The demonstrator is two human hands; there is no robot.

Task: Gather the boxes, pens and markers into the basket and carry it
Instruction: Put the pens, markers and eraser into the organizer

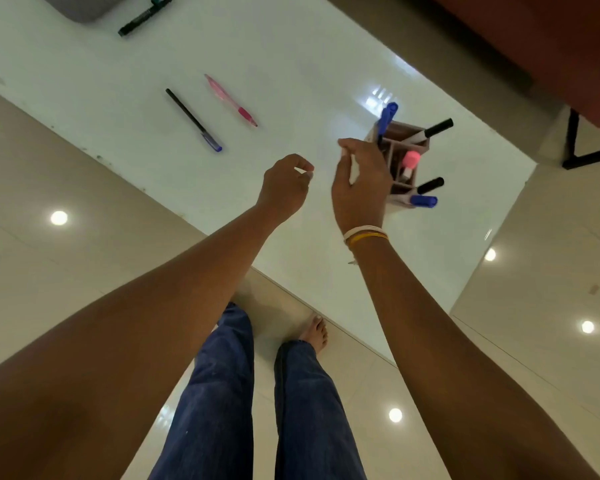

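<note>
Bare white table between two loose pens and pen holder, markers jutting outward from holder, far marker near grey object

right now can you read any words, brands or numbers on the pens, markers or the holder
No text can be read.
Black marker at the far edge: a faint print on the barrel, too small and blurred to read.
Black pen, pink pen, markers in the wooden holder: no lettering to be made out.
White table: no label shows.

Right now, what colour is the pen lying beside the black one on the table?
Pink, seen in the head view.
</note>
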